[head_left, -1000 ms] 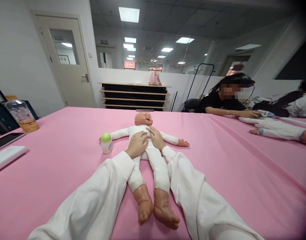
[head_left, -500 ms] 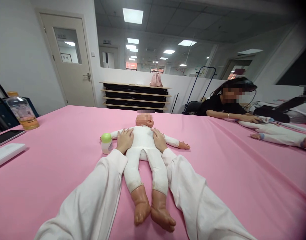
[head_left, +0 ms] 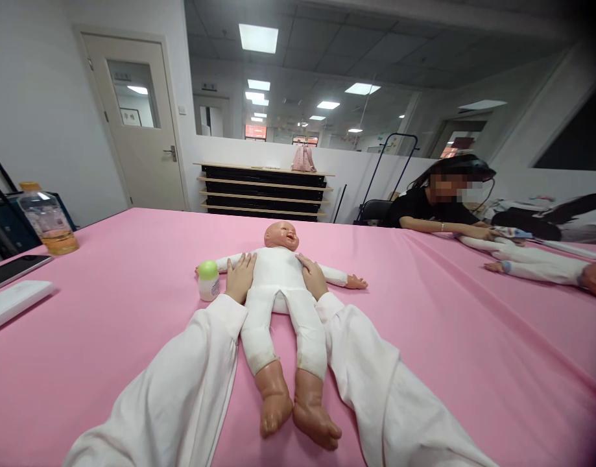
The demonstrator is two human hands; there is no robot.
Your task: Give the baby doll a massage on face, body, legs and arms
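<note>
A baby doll (head_left: 279, 275) with a white cloth body lies on its back on the pink-covered table (head_left: 146, 311), feet toward me and arms spread. My left hand (head_left: 240, 277) rests flat along the doll's side near its armpit, fingers stretched out. On the opposite side of the chest, my right hand (head_left: 312, 275) lies with its fingers extended against the body. Neither hand grips anything. Just left of my left hand stands a small white jar with a green lid (head_left: 209, 281), beside the doll's outstretched arm.
At the left edge are a drink bottle (head_left: 49, 224), a phone (head_left: 15, 271) and a white slab-like object (head_left: 18, 303). On the right, another person (head_left: 434, 201) leans over a second doll (head_left: 545, 263). A black shelf unit (head_left: 263, 191) stands behind the table.
My left hand has shifted slightly outward from the doll's chest toward its side. My right hand stays nearly in place. The view has tipped a little.
</note>
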